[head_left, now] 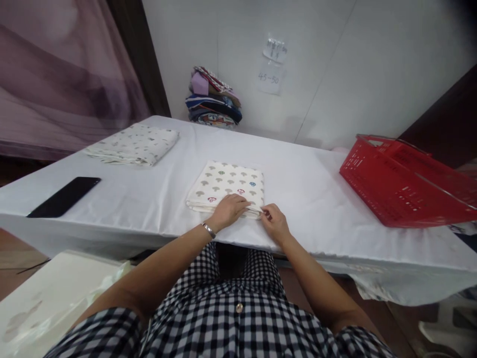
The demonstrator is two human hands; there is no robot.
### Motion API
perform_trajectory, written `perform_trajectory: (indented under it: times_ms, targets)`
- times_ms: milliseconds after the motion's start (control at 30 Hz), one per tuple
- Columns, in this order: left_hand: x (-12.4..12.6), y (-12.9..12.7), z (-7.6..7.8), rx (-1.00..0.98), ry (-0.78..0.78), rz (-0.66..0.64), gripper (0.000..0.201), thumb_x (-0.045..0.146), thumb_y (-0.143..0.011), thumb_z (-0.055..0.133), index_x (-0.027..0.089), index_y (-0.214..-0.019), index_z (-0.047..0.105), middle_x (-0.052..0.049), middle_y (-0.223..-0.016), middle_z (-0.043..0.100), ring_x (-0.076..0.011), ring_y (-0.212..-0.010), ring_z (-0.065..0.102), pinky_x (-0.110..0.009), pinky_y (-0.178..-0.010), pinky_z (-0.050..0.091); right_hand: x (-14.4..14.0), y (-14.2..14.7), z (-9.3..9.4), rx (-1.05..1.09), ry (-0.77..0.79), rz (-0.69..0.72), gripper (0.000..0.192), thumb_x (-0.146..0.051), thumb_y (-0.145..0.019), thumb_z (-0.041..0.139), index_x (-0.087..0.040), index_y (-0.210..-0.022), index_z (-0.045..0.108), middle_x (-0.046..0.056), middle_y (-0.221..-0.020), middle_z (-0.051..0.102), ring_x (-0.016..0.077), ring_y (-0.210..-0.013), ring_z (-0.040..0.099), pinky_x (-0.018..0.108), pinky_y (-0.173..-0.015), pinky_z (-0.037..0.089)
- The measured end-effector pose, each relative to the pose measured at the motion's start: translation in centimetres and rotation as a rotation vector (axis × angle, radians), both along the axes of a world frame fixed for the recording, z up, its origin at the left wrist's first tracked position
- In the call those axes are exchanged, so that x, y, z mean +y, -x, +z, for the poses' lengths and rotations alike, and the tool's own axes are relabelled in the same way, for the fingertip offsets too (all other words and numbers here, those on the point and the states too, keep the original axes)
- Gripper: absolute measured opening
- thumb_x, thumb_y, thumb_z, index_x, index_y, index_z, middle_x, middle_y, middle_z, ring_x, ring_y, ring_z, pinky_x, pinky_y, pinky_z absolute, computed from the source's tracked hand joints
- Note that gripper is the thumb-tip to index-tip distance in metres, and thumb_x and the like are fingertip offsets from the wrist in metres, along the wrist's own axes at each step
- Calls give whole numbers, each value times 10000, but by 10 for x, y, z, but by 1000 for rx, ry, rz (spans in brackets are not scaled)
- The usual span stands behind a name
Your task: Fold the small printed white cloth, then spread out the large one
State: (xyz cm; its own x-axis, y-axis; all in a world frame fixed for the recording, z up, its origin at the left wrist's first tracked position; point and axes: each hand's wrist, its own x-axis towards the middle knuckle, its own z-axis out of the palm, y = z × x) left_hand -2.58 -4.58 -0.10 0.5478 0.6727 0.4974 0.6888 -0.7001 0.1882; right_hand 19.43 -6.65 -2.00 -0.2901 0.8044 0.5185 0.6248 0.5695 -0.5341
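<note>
Far left, purple curtain (67, 74), sheer-looking, hanging beside the table; below it, lower left, white box (52, 283) with a pale plastic-like sheet along its right side, at the person's left; black flat-screen device (65, 197) lying on the white tablecloth (298, 169) near the left end; behind it and a bit right, folded white cloth with small grey print (137, 141), flat, layered edges toward the front; then stack of folded fabrics (214, 102) at the far edge by the wall, mixed colours, blue and lilac among them; middle of the table, near the front edge, folded mushroom-print cloth (231, 180), white with grey mushrooms plus a few red, green and blue ones, lying flat in layers; left hand (230, 210) on its front edge, fingers close together and resting on top, cannot tell if it grips; silver wristband (209, 230) on that wrist; black-and-white checked shirt (238, 328) below; right hand (275, 221) at the cloth's front right corner, thumb and fingers drawn narrow, pinching the edge layers; paper notes (269, 77) on the wall above, lower one reading "45-50"; right end, red plastic basket (406, 184), perforated sides, on the table, well apart from the cloth.
</note>
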Motion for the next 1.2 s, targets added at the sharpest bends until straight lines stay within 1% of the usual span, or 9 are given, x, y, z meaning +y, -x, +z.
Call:
perform_trajectory:
  times_ms: [67, 200, 367, 467, 600, 700, 833, 1033, 1200]
  targets:
    - [-3, -2, 1, 3, -19, 17, 246, 271, -928, 451, 227, -1087, 634, -51, -1010, 652, -191, -945, 557, -355, -815, 440, -1, 1, -1, -33, -1, -41, 138, -248, -877, 476, -196, -899, 602, 34, -797, 587, 158, -705, 551, 275, -666, 465]
    - [-18, -14, 4, 4, -100, 75, 260, 219, -909, 462, 215, -1115, 620, -79, -1057, 629, -221, -987, 535, -400, -846, 426, 0, 1, -3, -33, 26, -30, 146, -268, -884, 468, -205, -868, 599, 16, -749, 583, 157, -682, 545, 269, -657, 445]
    - [-33, -28, 4, 67, -169, 68, 188, 197, -899, 483, 208, -861, 666, -63, -971, 628, -215, -965, 528, -403, -872, 413, 2, 0, -3, -27, 38, -36, 139, -274, -879, 480, -203, -857, 598, 16, -751, 589, 156, -673, 543, 270, -652, 437]
    - [-30, -32, 2, 64, -198, 71, 182, 173, -893, 493, 209, -890, 672, -67, -1052, 629, -224, -1055, 521, -420, -927, 398, 2, 0, -2, -17, 35, -32, 143, -270, -879, 474, -204, -860, 600, 19, -754, 597, 157, -673, 544, 272, -655, 440]
    - [-19, -34, -1, 114, -211, 0, 209, 156, -904, 472, 207, -956, 667, -79, -1189, 604, -233, -1227, 452, -438, -991, 372, 2, 1, -1, -9, 24, -24, 154, -263, -879, 463, -203, -874, 605, 25, -779, 616, 159, -692, 558, 274, -671, 449]
    - [-13, -33, -1, 180, -207, -49, 228, 181, -926, 441, 205, -1002, 655, -75, -1243, 588, -224, -1265, 430, -440, -1008, 361, 3, 1, -1, -4, 22, -15, 154, -262, -882, 459, -204, -866, 601, 28, -785, 623, 160, -697, 561, 273, -671, 451]
    - [-11, -31, 6, 280, -210, -76, 240, 201, -945, 414, 203, -1022, 641, -67, -1284, 570, -222, -1279, 421, -440, -1027, 335, 2, 1, 2, 13, 45, -6, 148, -269, -885, 465, -204, -845, 592, 23, -764, 615, 156, -678, 549, 266, -646, 443]
    - [-6, -35, 17, 335, -227, -148, 221, 181, -939, 419, 165, -967, 638, -92, -1272, 566, -232, -1257, 437, -434, -1018, 328, 2, 2, 3, 21, 85, -1, 149, -272, -873, 465, -198, -851, 591, 16, -747, 599, 153, -658, 532, 268, -637, 433]
    - [2, -44, 19, 339, -253, -219, 253, 155, -941, 393, 135, -901, 642, -97, -1135, 624, -214, -1199, 478, -415, -1030, 320, 3, 3, 1, -7, 78, -50, 141, -255, -863, 459, -194, -854, 586, 18, -752, 603, 154, -663, 538, 266, -637, 428]
